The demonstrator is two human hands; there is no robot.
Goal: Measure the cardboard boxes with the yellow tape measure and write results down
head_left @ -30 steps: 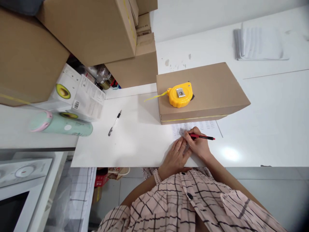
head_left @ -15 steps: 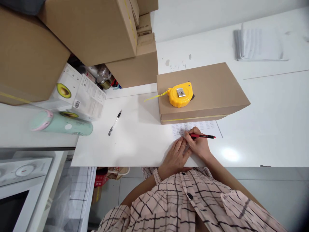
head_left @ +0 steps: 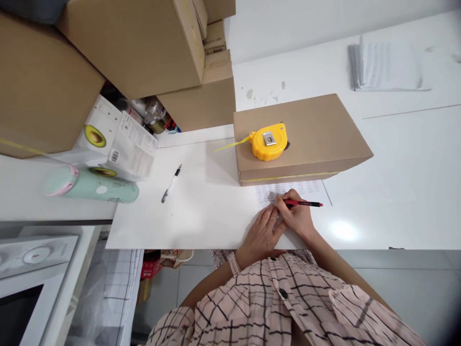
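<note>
My right hand (head_left: 297,216) is closed round a red pen (head_left: 306,203), its tip down on a printed sheet of paper (head_left: 309,187) at the table's near edge. My left hand (head_left: 261,235) lies flat beside it with fingers stretched out, pressing the sheet. Just beyond the sheet stands a flat cardboard box (head_left: 317,129), partly covering the paper. A yellow tape measure (head_left: 269,141) rests on top of the box, its tape end sticking out to the left.
A black pen (head_left: 171,183) lies on the white table (head_left: 201,206) to the left. Further left are a mint bottle (head_left: 91,186), a white avocado-printed carton (head_left: 115,139) and stacked cardboard boxes (head_left: 137,43). A pile of white sheets (head_left: 387,65) sits far right.
The red pen has shifted very slightly to the right in my right hand. Nothing else has moved.
</note>
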